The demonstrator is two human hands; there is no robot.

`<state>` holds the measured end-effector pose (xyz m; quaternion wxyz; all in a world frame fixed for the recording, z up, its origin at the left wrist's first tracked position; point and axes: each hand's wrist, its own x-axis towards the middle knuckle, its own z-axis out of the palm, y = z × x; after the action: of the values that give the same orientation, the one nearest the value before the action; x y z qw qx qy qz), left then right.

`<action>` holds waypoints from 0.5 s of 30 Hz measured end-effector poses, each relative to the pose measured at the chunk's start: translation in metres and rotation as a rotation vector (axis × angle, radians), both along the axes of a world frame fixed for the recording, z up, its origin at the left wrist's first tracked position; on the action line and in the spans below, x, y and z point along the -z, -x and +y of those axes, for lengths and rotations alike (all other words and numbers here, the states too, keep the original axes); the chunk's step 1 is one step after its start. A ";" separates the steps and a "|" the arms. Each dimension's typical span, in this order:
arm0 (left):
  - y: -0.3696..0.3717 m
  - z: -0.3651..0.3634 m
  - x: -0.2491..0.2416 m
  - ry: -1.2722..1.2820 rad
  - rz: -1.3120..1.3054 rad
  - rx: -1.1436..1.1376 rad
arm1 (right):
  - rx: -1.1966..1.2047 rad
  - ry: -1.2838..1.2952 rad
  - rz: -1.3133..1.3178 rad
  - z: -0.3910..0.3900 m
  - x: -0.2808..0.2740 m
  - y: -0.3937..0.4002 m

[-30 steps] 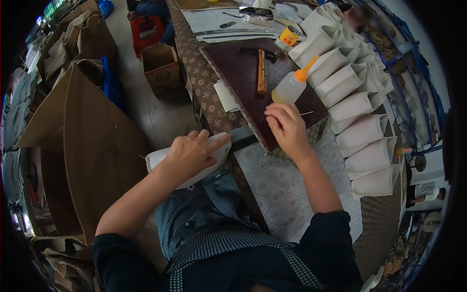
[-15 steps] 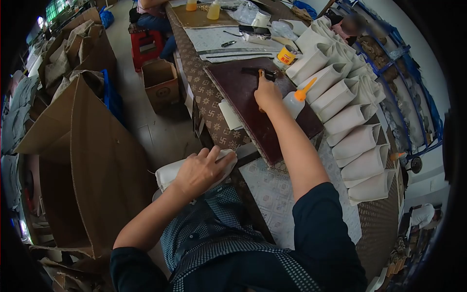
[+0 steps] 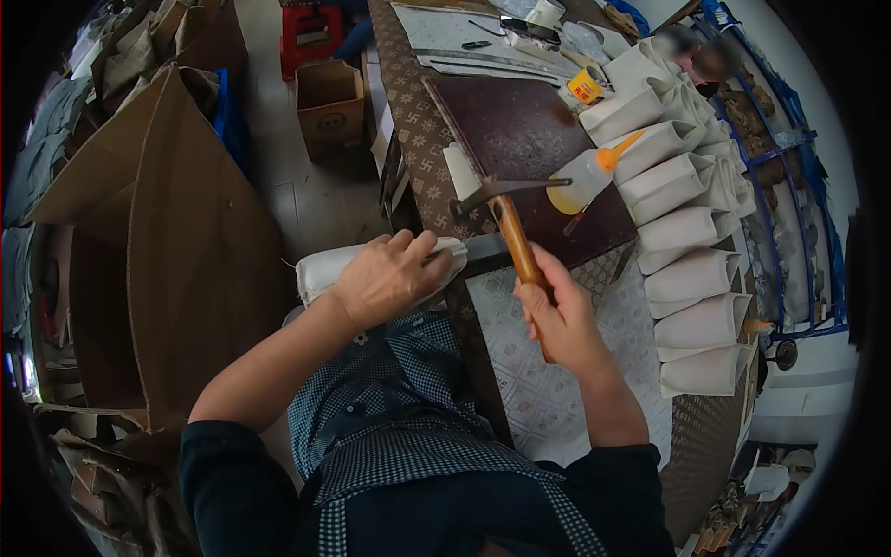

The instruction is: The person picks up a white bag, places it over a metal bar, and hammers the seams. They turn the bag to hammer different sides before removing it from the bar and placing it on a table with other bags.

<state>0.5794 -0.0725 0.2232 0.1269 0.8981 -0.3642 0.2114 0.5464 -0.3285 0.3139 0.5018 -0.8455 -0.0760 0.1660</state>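
My right hand [image 3: 559, 311] is wrapped round the wooden handle of a hammer [image 3: 522, 243], its dark metal head raised over the table's near edge. My left hand [image 3: 392, 278] presses on a white cloth piece [image 3: 327, 275], fingers curled over its top. The cloth piece lies above my lap, and a flat dark metal bar [image 3: 486, 249] sticks out from its right end. Beyond the hammer, a dark red board [image 3: 506, 116] lies on the table. On it stands a squeeze bottle [image 3: 587, 181] with an orange nozzle, beside a small brush [image 3: 575, 221].
Several folded white cloth pieces [image 3: 682, 274] stand in a row along the right. A yellow tin [image 3: 586, 85] sits near the board's far corner. A large open cardboard box [image 3: 200, 241] is on my left, a smaller carton [image 3: 331, 107] on the floor ahead. Other people are at the far right.
My right hand has picked the hammer up off the board and brought it back towards me, near my left hand. My left hand stays on the white cloth piece. The view has shifted.
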 end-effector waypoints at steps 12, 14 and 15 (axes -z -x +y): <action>0.003 0.000 -0.001 -0.032 0.063 -0.027 | -0.121 0.305 -0.293 -0.012 0.035 0.028; 0.004 0.001 0.000 -0.066 0.090 -0.036 | -0.100 0.289 -0.165 -0.010 0.025 0.027; 0.007 0.002 -0.006 -0.062 0.051 -0.047 | -0.101 0.321 -0.187 -0.011 0.026 0.027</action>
<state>0.5725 -0.0708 0.2289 0.1033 0.9150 -0.3461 0.1800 0.5196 -0.3391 0.2877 0.3424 -0.9214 -0.1375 0.1216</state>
